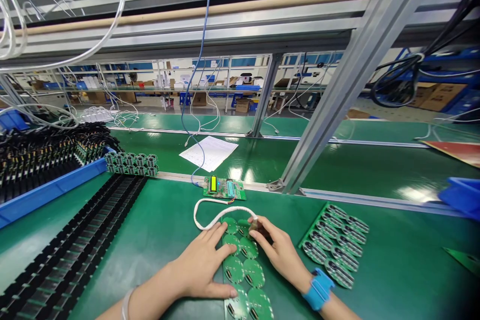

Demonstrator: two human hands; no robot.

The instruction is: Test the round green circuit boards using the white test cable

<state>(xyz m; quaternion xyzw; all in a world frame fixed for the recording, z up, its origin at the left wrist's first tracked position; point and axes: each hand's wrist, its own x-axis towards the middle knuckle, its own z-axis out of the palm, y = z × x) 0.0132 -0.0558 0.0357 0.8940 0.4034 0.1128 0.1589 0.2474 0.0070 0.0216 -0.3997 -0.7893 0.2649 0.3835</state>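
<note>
worktop (pixel 157 240): smooth, glossy, mirroring light. circuit panel (pixel 255 272): smooth, slight sheen. white cable (pixel 204 202): matt sheath. diagonal strut (pixel 348 75): bare metal, satin. long bin (pixel 52 187): smooth plastic. sheet (pixel 210 152): matt paper. cartons (pixel 435 92): matt cardboard.

- Under the fingers of the left hand (pixel 200 266), the circuit panel (pixel 254 274) is partly covered, its near end cut off by the bottom edge.
- Between the thumb and fingers of the right hand (pixel 278 247), the connector (pixel 254 223) is partly hidden.
- Beyond the fingers, print on the paper (pixel 210 152) is too small to read.
- Far right of the fingers, the blue bin (pixel 462 197) is cut off.
</note>
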